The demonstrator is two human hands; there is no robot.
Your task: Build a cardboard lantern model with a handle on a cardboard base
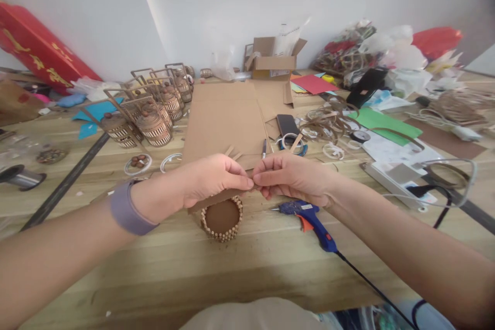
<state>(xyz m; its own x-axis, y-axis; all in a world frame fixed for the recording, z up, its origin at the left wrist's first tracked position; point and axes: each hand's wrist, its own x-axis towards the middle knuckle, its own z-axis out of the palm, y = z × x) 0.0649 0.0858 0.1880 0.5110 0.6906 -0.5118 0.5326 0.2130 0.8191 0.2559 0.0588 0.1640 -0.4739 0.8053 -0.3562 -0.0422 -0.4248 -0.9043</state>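
Observation:
My left hand [216, 180] and my right hand [292, 178] meet over the middle of the table. Both are closed, thumb against fingers, their tips nearly touching; what they pinch is too small and covered to make out. A brown cardboard edge [216, 197] shows beneath my left hand, and whether that hand grips it is unclear. Just below stands a small round basket [223, 216] with a rim of short light sticks and a brown base. To the right, close under my right hand, lies a blue glue gun [309, 216] with an orange trigger, its nozzle pointing left.
Large cardboard sheets [224, 118] lie beyond my hands. Several lidded, handled baskets [154, 126] stand at left. Right are a tangle of brown strips [328, 118], tape rolls [292, 142] and a power strip [398, 183] with cables. An open box [273, 64] sits by the wall.

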